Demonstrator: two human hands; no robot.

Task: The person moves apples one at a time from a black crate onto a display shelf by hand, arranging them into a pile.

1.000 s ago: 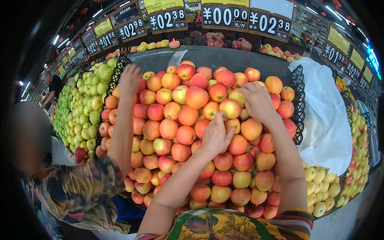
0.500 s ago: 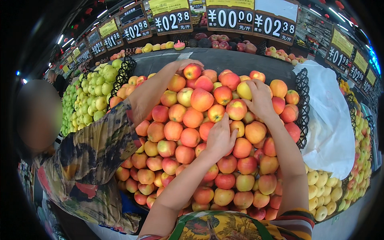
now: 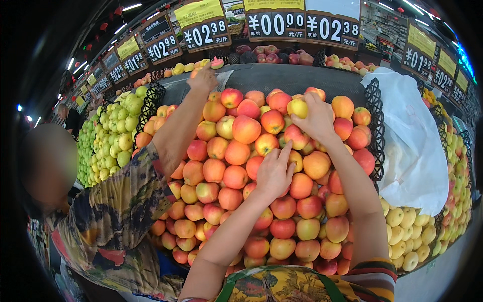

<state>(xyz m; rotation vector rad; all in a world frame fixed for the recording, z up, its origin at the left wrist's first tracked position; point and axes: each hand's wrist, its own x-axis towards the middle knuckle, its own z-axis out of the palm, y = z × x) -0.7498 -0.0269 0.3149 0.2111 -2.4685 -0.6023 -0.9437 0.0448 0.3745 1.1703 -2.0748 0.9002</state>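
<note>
A sloping heap of red and yellow apples [image 3: 235, 177] spreads before me. My right hand [image 3: 318, 117] is closed round a yellow apple [image 3: 298, 107] near the back of the heap, its thumb at the near side and its fingers over the top. Just nearer, my left hand [image 3: 274, 173] rests on the heap with index finger stretched and thumb apart. That fingertip touches a red-and-yellow apple [image 3: 296, 137]. The left hand's other fingers are partly hidden, and I see nothing held in it.
Another person's arm [image 3: 176, 128] reaches across the heap's left side, that hand [image 3: 204, 79] above the back ledge [image 3: 271, 78]. Black lattice dividers [image 3: 375, 126] flank the apples. A white plastic bag [image 3: 410, 151] lies to the right. Green fruit [image 3: 113, 133] stands left; price signs [image 3: 275, 22] hang behind.
The other person's hand has lifted off the back apples and moved farther back and left. My right hand has shifted slightly back with the yellow apple. My left hand stays nearly in place.
</note>
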